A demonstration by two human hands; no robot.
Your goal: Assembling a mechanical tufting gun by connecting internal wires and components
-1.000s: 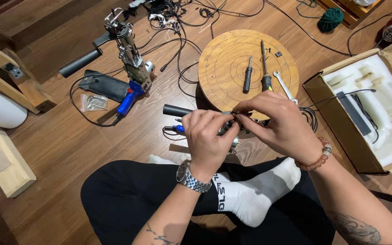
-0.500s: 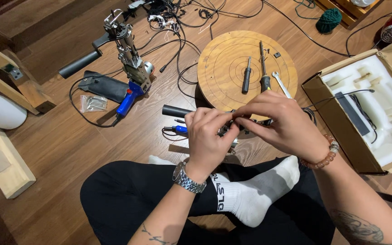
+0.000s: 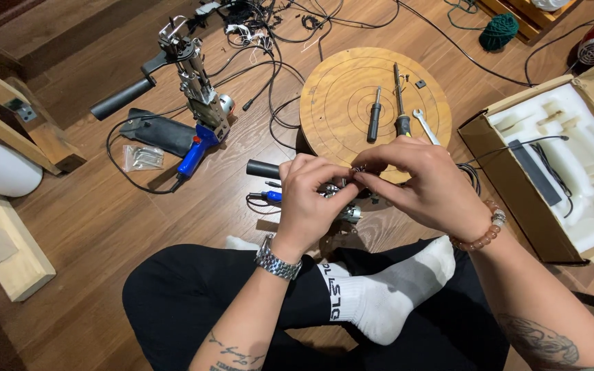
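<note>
Both hands closed on a small metal device above the floor, just below the round board.

Head view: the left hand comes up from 6 o'clock, wrist bent, watch showing, fingers curled tight around the device, whose black handle sticks out toward 9 o'clock. The right hand enters from 4 o'clock, palm down, bracelet at the wrist, its thumb and forefinger pinched on the device's top; what they pinch is too small to tell. The round board lies at 12 o'clock of the hands with two screwdrivers and a wrench on it. A second device with a blue part stands at 10 o'clock, an open box at 3 o'clock.
</note>
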